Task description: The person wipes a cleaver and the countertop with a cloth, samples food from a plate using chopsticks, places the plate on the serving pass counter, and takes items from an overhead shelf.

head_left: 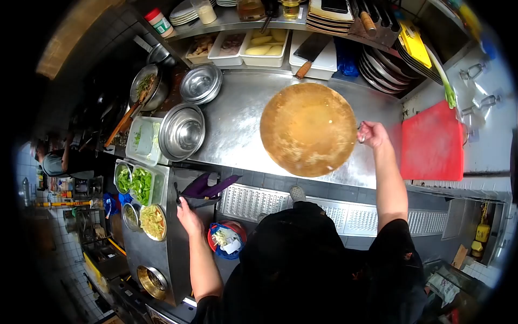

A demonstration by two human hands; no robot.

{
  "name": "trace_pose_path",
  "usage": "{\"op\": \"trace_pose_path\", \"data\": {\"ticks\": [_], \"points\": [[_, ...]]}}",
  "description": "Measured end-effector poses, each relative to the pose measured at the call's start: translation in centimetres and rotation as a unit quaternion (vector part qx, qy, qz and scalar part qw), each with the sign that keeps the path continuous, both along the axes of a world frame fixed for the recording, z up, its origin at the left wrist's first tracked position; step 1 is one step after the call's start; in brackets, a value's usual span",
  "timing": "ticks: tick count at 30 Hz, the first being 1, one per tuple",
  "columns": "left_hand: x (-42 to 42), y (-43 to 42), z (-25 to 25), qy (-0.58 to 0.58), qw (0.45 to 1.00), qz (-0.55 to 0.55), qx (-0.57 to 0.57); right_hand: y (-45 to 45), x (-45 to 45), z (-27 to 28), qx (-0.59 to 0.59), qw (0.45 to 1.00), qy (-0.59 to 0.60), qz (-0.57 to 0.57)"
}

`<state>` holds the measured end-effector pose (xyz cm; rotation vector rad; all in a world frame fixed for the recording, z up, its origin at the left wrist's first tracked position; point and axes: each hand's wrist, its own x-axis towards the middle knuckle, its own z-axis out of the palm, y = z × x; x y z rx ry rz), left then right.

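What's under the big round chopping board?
Bare steel counter shows on either side of the chopping board, with the right hand at its edge. Anything directly beneath is covered, so I can't tell.

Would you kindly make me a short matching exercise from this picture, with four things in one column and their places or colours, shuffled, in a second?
Things
1. Round board
2. Cleaver
3. Right hand
4. Rectangular board

Places or colours
A. Red
B. At the round board's edge
C. Yellowish brown
D. On a white container

Pairs: 1-C, 2-D, 3-B, 4-A
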<state>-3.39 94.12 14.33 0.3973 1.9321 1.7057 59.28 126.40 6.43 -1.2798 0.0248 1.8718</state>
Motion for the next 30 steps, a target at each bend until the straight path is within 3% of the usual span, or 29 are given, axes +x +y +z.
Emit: {"op": "trace_pose_path", "data": {"ticks": [5,9,11,13,15,17,19,20,23,24,25,26,27,28,30], "points": [[5.3,4.0,2.2,-0.036,0.998,-0.023,0.039,1.7,8.2,0.4,-0.017,0.989,-0.144,0.032],[6.6,4.7,2.5,0.112,0.993,-0.043,-0.006,-0.6,11.8,-0.2,-0.016,0.987,-0.161,0.017],[6.4,4.2,2.6,0.038,0.994,-0.099,-0.005,-1.4,13.7,-0.9,-0.039,0.982,-0.184,-0.018],[8.4,5.6,4.7,0.071,0.988,-0.124,-0.056,-2.7,14.3,-1.3,-0.034,0.97,-0.238,-0.035],[10.9,8.0,5.8,0.072,0.985,-0.159,-0.009,-3.6,14.8,-1.4,0.003,0.946,-0.324,-0.027],[12.8,10.1,5.9,0.015,0.984,-0.174,-0.031,-5.0,11.0,1.7,0.074,0.867,-0.486,-0.084],[13.6,12.3,3.8,0.067,0.965,-0.228,-0.109,-5.6,8.0,3.4,0.166,0.741,-0.646,-0.081],[14.9,14.0,3.7,0.033,0.957,-0.26,-0.126,-6.1,9.8,1.0,0.165,0.767,-0.617,-0.055],[18.4,19.7,-3.1,-0.095,0.96,-0.257,-0.054,-8.8,5.3,4.1,0.204,0.666,-0.718,-0.001],[19.0,21.4,-5.3,-0.074,0.952,-0.289,-0.064,-10.1,4.3,5.4,0.197,0.673,-0.712,0.037],[21.2,23.7,-4.5,-0.1,0.955,-0.279,-0.027,-11.5,3.3,6.2,0.195,0.66,-0.724,0.052],[21.9,25.8,-7.3,-0.044,0.947,-0.316,-0.024,-13.0,2.6,6.9,0.193,0.647,-0.735,0.068],[22.5,27.9,-9.2,0.1,0.928,-0.354,-0.06,-14.5,2.1,7.6,0.187,0.649,-0.733,0.08],[23.6,30.2,-10.1,0.192,0.904,-0.38,-0.024,-16.1,1.8,7.5,0.161,0.641,-0.745,0.088],[24.9,34.9,-12.2,0.352,0.819,-0.45,0.049,-19.8,2.6,6.7,0.154,0.629,-0.757,0.088]]}}
